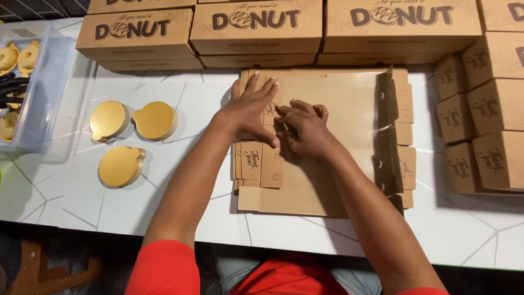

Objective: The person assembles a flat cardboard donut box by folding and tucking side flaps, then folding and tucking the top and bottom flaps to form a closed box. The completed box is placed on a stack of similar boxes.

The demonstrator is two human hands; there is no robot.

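A stack of flat, unfolded brown cardboard box blanks (pixel 333 104) lies on the white table (pixel 164 207) in front of me. My left hand (pixel 251 109) rests palm down with fingers spread on the left part of the top blank. Next to it, my right hand (pixel 305 128) presses with bent fingers on a flap near the middle of the blank. Both hands touch the cardboard and each other at the thumbs. One side flap (pixel 386 131) on the right stands up.
Large closed brown boxes (pixel 256 27) line the back edge. Small folded brown boxes (pixel 486 114) are stacked at the right. Three piles of round gold cake boards (pixel 155 120) lie at the left, beside a clear plastic bin (pixel 33 87) holding pastries.
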